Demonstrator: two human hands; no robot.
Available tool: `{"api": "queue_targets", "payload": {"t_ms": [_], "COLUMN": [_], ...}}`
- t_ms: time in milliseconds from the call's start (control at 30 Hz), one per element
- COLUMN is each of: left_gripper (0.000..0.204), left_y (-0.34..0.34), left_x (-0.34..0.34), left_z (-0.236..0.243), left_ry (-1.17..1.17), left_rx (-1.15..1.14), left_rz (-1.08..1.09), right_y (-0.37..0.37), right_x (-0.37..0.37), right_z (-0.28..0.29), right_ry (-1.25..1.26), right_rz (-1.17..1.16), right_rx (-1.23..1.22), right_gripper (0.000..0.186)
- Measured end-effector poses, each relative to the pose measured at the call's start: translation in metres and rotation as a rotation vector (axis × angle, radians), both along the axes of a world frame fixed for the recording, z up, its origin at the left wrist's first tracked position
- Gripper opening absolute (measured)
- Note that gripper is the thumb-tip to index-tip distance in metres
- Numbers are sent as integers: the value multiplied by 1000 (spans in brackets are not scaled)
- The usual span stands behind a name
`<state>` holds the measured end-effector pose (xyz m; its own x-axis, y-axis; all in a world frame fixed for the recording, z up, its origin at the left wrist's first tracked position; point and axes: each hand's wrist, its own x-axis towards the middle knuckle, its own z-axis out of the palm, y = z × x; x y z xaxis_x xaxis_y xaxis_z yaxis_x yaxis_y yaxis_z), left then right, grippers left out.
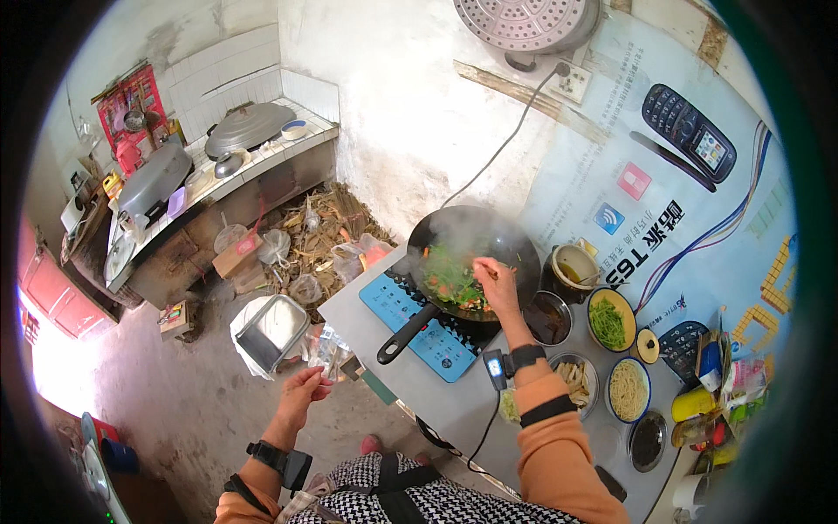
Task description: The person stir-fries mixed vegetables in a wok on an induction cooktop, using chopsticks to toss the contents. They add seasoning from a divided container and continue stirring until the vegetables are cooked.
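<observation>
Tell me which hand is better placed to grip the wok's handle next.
Left, most likely. The left hand is beside the table, and the handle points toward that side. The right hand is over the wok, by the greens; whether it holds anything is unclear.

Your sleeves (546, 454) orange, black bands (559, 409); your apron (471, 503) black-and-white houndstooth. Your wok (517, 234) black; food (443, 271) inside green with orange bits. Cooktop panel (447, 358) blue, desk (476, 419) grey. Noodle bowl (648, 403) white, blue-rimmed; wall poster (576, 170) pale blue.
</observation>
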<state>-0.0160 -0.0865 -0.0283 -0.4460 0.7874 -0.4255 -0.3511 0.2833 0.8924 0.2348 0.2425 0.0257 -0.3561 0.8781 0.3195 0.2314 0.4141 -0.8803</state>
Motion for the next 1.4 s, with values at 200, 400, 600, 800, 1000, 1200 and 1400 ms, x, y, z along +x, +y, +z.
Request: {"api": "queue_targets", "payload": {"t_ms": [200,400,600,800,1000,1200,1400], "left_gripper": [25,25,21,23,23,23,23], "left_y": [5,27,32,51,48,44,43], "left_x": [-3,2,3,12,19,22,27], "left_z": [-3,-3,-8,-6,-3,-2,-1], "left_ry": [-21,2,-81,-46,-1,-27,-21], "left_rx": [3,8,19,10,-8,-1,-26], "left_rz": [10,-53,-88,-141,-143,-112,-96], "right_y": [-50,-53,-69,-107,-82,-88,-99], "right_x": [6,4,39,28,55,53,37], "right_z": [17,-27,-33,-19,-19,-10,-17], "right_ry": [201,281,225,305,365,144,270], "right_rz": [42,-172,-374,-107,-333,-402,-45], "right_rx": [-100,-120,66,-73,-8,178,159], "right_gripper": [23,19,18,17,16,16,14]}}
